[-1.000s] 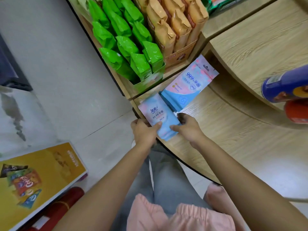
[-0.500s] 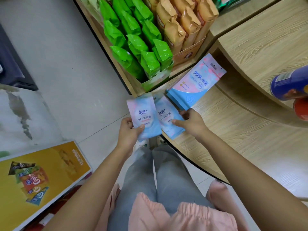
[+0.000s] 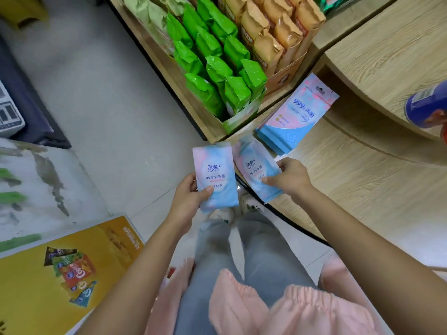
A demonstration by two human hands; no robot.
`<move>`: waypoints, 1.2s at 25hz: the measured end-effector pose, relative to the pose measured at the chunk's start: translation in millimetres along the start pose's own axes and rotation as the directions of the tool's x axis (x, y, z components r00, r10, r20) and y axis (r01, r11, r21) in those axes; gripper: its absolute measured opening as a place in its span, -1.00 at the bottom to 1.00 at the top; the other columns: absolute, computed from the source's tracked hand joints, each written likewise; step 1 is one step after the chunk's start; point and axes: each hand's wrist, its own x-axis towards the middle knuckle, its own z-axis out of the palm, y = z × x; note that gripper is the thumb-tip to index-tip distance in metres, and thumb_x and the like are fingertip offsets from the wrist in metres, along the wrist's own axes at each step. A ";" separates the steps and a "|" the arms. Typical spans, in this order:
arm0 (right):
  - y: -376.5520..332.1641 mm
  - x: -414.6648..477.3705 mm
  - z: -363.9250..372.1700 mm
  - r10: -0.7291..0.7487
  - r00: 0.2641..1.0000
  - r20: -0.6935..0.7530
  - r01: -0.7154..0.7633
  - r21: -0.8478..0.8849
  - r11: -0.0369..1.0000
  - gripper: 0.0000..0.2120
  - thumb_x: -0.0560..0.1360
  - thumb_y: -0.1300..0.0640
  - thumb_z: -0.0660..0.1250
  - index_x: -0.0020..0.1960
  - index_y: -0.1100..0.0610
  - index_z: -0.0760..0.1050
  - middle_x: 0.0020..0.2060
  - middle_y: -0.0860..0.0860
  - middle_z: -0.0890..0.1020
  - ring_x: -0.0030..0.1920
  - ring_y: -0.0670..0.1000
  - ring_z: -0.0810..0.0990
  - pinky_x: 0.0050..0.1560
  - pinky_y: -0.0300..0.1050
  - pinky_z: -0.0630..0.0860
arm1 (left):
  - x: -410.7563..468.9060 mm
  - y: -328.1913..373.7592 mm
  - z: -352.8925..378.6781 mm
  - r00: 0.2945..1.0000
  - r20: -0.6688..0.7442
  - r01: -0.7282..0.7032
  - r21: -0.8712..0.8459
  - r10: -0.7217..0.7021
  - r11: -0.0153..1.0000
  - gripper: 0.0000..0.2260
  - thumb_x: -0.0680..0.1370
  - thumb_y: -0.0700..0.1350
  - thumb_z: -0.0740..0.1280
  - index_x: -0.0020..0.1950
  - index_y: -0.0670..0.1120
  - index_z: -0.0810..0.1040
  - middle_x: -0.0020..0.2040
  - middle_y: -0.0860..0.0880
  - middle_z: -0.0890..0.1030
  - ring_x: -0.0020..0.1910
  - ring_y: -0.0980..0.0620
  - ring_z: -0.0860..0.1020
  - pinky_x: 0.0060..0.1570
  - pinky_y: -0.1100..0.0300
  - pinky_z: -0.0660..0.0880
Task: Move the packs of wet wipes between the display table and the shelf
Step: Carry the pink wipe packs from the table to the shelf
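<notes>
My left hand point(image 3: 187, 198) grips a small pink-and-blue pack of wet wipes point(image 3: 214, 176) by its lower left edge, held over the floor just off the table's rim. My right hand point(image 3: 289, 176) pinches a second small pack of wet wipes point(image 3: 254, 169) at its right side, above the front edge of the wooden display table point(image 3: 362, 180). A larger stack of pink-and-blue wet wipe packs point(image 3: 298, 114) lies flat on the table behind them, touched by neither hand.
A wooden shelf point(image 3: 167, 66) at the back holds a box of green packets point(image 3: 217, 68) and a box of tan packets point(image 3: 273, 30). A blue can point(image 3: 428, 106) lies on the raised table tier at the right. A yellow sign point(image 3: 55, 274) stands on the floor at lower left.
Both hands have lifted a small pack each off the table's edge. The left pack has moved left, clear of the table, and the two packs have drawn apart.
</notes>
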 end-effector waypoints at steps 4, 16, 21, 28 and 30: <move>15.7 -49.3 -12.6 0.024 1.000 0.013 -0.027 0.411 0.911 -0.70 0.27 0.34 0.54 -0.30 0.14 0.41 -0.40 0.00 0.47 -0.49 -0.15 0.49 -0.48 -0.32 0.37 | -14.4 26.3 0.4 0.984 0.166 -0.078 0.113 0.059 0.990 -0.79 0.49 -0.36 0.32 0.01 -0.07 0.50 -0.07 0.00 0.64 -0.20 0.12 0.63 -0.32 0.30 0.54; 190.3 -279.4 -33.9 0.430 0.850 -0.304 0.226 0.948 0.223 -0.85 0.42 0.36 0.37 -0.08 0.16 0.52 -0.30 -0.05 0.70 -0.31 -0.07 0.67 -0.29 -0.22 0.61 | -114.0 50.1 171.9 0.602 0.794 -0.421 0.400 -0.079 0.814 -0.75 0.49 -0.36 0.32 0.13 -0.13 0.50 0.06 -0.09 0.64 -0.08 0.02 0.64 -0.28 0.27 0.56; 292.4 -360.9 -11.0 0.651 0.685 -0.328 0.394 0.918 0.048 -0.72 0.39 0.31 0.42 0.09 0.21 0.51 -0.13 0.03 0.71 -0.19 0.02 0.69 -0.19 -0.13 0.60 | -212.7 -21.6 276.8 0.341 0.901 -0.558 0.423 -0.268 0.714 -0.76 0.50 -0.35 0.31 0.12 -0.11 0.50 -0.07 0.00 0.67 -0.20 0.10 0.66 -0.36 0.30 0.52; 434.4 -484.4 -7.2 0.810 0.481 -0.336 0.592 0.806 -0.017 -0.50 0.25 0.18 0.47 0.18 0.22 0.52 0.02 0.09 0.69 -0.06 0.08 0.68 0.02 0.02 0.60 | -348.7 -172.6 380.7 0.090 0.862 -0.663 0.426 -0.500 0.615 -0.63 0.43 -0.25 0.40 0.22 -0.20 0.49 -0.01 -0.05 0.68 -0.11 0.04 0.65 -0.27 0.21 0.57; 475.7 -518.5 -13.4 0.854 0.400 -0.332 0.630 0.776 0.006 -0.57 0.33 0.24 0.45 0.19 0.23 0.52 0.03 0.09 0.68 -0.04 0.09 0.68 0.05 0.03 0.58 | -382.6 -213.7 401.6 0.063 0.839 -0.666 0.439 -0.540 0.604 -0.62 0.40 -0.22 0.41 0.20 -0.20 0.50 -0.04 -0.03 0.68 -0.13 0.03 0.64 -0.25 0.17 0.55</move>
